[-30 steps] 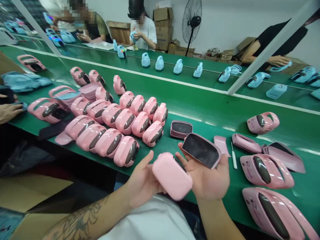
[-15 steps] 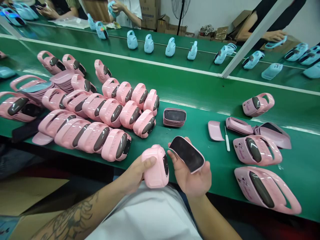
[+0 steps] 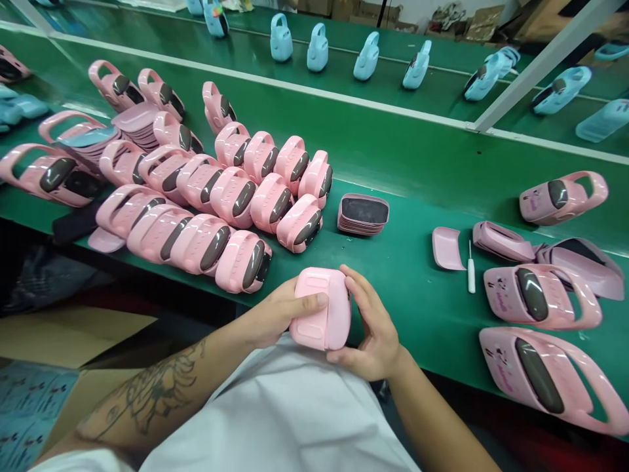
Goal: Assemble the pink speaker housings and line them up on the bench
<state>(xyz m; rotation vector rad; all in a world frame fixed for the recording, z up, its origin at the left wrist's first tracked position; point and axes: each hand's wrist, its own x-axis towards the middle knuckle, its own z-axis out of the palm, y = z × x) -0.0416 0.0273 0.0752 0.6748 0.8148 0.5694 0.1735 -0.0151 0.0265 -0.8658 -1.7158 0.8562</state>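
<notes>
Both hands clasp one pink plastic casing (image 3: 319,308) at the near edge of the green belt (image 3: 393,164). My left hand (image 3: 275,314) wraps its left side, thumb across the back. My right hand (image 3: 371,328) presses against its right side with fingers curled; the dark-faced panel it carried is hidden between palm and casing. A small stack of dark-faced pink panels (image 3: 362,215) lies just beyond the hands.
Several finished pink casings (image 3: 221,196) crowd the belt to the left. More pink casings (image 3: 540,295), a loose pink cover (image 3: 447,248) and a white-handled tool (image 3: 471,275) lie right. Blue casings (image 3: 366,56) line the far belt. A cardboard box (image 3: 59,341) sits lower left.
My right hand brought the dark-faced panel onto the pink casing and closed over it. The casing turned so its back faces up. My view dropped lower.
</notes>
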